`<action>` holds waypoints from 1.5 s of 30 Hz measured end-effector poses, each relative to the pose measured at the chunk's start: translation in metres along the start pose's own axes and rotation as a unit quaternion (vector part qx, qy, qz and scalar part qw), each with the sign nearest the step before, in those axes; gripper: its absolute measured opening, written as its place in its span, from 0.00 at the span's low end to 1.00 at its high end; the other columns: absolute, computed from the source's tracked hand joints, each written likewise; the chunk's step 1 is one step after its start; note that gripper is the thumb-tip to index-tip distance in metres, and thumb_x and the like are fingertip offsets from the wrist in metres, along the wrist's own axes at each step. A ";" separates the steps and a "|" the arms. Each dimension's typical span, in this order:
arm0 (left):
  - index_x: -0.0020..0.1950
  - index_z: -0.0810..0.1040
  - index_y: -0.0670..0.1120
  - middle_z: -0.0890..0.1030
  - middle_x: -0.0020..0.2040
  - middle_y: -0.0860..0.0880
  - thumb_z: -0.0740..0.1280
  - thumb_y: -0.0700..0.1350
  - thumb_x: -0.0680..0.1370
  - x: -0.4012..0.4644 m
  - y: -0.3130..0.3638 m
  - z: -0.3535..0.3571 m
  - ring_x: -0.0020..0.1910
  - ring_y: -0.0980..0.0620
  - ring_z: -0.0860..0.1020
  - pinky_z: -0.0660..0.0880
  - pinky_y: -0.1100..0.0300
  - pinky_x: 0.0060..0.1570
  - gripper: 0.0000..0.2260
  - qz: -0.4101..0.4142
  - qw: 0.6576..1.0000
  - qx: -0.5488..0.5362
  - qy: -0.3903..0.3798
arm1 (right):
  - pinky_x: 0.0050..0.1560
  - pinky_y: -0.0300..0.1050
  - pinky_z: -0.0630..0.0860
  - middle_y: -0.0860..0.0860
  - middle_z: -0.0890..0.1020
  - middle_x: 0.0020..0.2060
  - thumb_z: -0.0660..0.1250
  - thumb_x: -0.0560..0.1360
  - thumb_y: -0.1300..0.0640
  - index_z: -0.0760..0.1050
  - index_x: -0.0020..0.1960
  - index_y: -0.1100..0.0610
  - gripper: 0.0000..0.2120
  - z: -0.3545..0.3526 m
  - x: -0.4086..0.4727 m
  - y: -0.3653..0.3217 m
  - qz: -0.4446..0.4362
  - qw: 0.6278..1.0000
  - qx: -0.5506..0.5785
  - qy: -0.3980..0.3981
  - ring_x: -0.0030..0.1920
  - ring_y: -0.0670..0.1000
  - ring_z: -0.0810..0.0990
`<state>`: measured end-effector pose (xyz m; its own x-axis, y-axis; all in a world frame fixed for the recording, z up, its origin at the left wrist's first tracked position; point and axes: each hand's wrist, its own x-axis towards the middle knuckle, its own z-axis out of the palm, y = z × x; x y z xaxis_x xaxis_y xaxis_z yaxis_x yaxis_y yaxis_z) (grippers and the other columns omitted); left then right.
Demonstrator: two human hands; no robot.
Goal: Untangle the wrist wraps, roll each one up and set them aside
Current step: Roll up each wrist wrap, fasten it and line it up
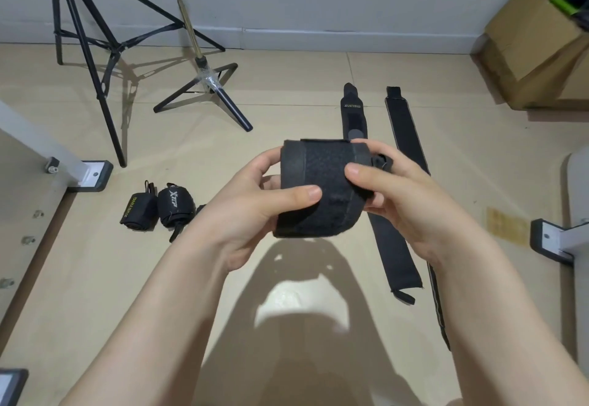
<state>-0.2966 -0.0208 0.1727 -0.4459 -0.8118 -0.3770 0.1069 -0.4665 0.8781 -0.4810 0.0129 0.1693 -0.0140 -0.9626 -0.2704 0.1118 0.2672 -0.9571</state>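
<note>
**2 hands on 1 rolled wrap, 2 rolls done, 2 wraps flat**

2 hands hold the black rolled wrist wrap (322, 187) up over the tan floor (95, 278), right in the middle of my view. I see the left hand (255, 211) curled round its left end, thumb pressed across the front face. The right hand (401, 195) grips the right end, thumb laid on the hook-and-loop strip and fingers tucked behind.

To the left, 2 finished rolls sit just beside each other on the floor: the XUEYING roll (137, 209) and the XTEP roll (174, 206). Beyond and to the right of the hands, 2 wraps lie flat, side by side: the XUEYING flat wrap (353, 119) and the plain flat wrap (403, 128).

A black tripod (95, 55), a second stand (204, 83) and a cardboard box (535, 45) stand near the wall.
</note>
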 end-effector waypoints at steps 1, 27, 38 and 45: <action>0.63 0.74 0.48 0.82 0.52 0.44 0.74 0.31 0.64 -0.001 0.001 0.002 0.41 0.55 0.83 0.77 0.66 0.35 0.30 0.012 1.000 0.021 0.012 | 0.48 0.42 0.79 0.48 0.82 0.48 0.73 0.69 0.53 0.76 0.57 0.51 0.17 0.000 0.001 0.001 0.014 1.000 0.014 0.009 0.45 0.47 0.82; 0.47 0.74 0.44 0.79 0.33 0.49 0.70 0.38 0.72 0.001 -0.004 0.009 0.21 0.60 0.74 0.65 0.72 0.20 0.07 0.012 0.992 0.060 0.107 | 0.47 0.42 0.77 0.46 0.84 0.50 0.63 0.78 0.51 0.75 0.59 0.51 0.11 0.014 0.003 0.006 -0.003 0.997 0.043 0.062 0.49 0.44 0.82; 0.71 0.67 0.54 0.73 0.64 0.56 0.71 0.32 0.70 -0.006 0.002 0.013 0.29 0.63 0.79 0.65 0.73 0.22 0.34 0.092 0.988 0.096 0.084 | 0.54 0.46 0.77 0.49 0.86 0.45 0.62 0.77 0.43 0.81 0.49 0.53 0.16 0.018 0.004 0.005 0.101 0.993 0.029 0.062 0.47 0.47 0.84; 0.55 0.76 0.51 0.81 0.40 0.55 0.73 0.41 0.68 -0.002 -0.001 0.014 0.33 0.58 0.80 0.75 0.68 0.31 0.18 0.063 0.988 0.008 0.137 | 0.55 0.46 0.76 0.51 0.85 0.49 0.71 0.63 0.41 0.78 0.57 0.56 0.28 0.013 0.002 0.002 0.060 0.997 0.037 0.016 0.49 0.49 0.83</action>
<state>-0.3082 -0.0137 0.1763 -0.1717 -0.9288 -0.3285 0.1304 -0.3520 0.9269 -0.4680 0.0109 0.1681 -0.0284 -0.9220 -0.3861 0.1883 0.3744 -0.9079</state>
